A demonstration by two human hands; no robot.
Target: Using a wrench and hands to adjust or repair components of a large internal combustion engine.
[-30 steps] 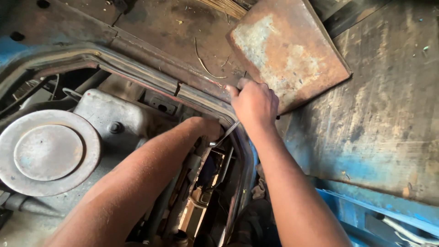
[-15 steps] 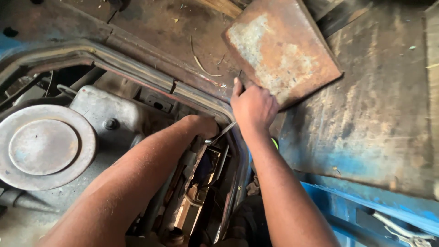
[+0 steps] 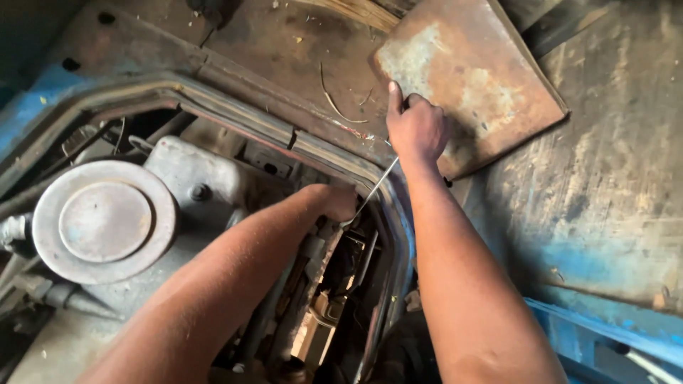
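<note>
Down inside the open engine bay, my left hand reaches into the gap beside the grey engine housing, its fingers curled downward among dark parts; from this angle I cannot tell whether they are clamped on anything or simply pressed together. My right hand sits higher, at the corner of the bay's rubber-edged rim, with its fingers closed tight around the upper end of a thin metal rod. That rod runs slanting down from my right fist to a point just beside my left hand, and its lower tip seems to meet the parts there, though shadow hides the contact. My right knuckles rest against the edge of a rusty flat metal plate lying tilted on the worn, blue-stained floor panel. Left of my forearm I see a round grey air cleaner lid, well apart from both hands. Below my left wrist a tan boxy part shows deep in the bay.
</note>
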